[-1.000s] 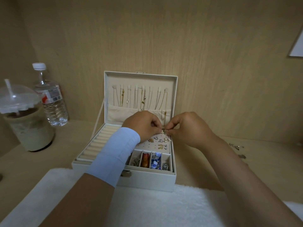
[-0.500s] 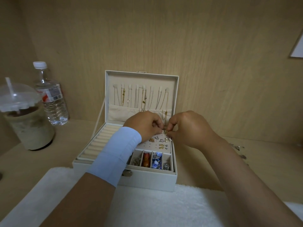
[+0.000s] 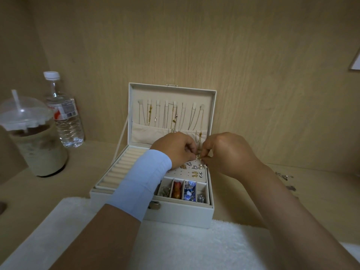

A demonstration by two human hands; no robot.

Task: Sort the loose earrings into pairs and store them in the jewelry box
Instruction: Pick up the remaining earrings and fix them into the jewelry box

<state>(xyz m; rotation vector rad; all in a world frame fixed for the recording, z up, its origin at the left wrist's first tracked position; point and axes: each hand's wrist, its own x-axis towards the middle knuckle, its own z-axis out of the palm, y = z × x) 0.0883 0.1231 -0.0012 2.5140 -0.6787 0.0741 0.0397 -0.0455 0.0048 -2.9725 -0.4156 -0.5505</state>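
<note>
Pale wood back panel [image 3: 194, 45], wood desk top [image 3: 58, 184], white fluffy mat [image 3: 194, 250] in front, open jewelry box [image 3: 181, 217] behind it, left hand [image 3: 175, 149] and right hand [image 3: 229, 152] meeting over its earring panel, curled fingers of both pinching one small gold earring [image 3: 198, 157], loose earrings [image 3: 284, 175] on the desk at right

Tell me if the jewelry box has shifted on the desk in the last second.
No. The jewelry box sits just as far right of the water bottle as before; both drift together in frame, so only the camera moved.
</note>
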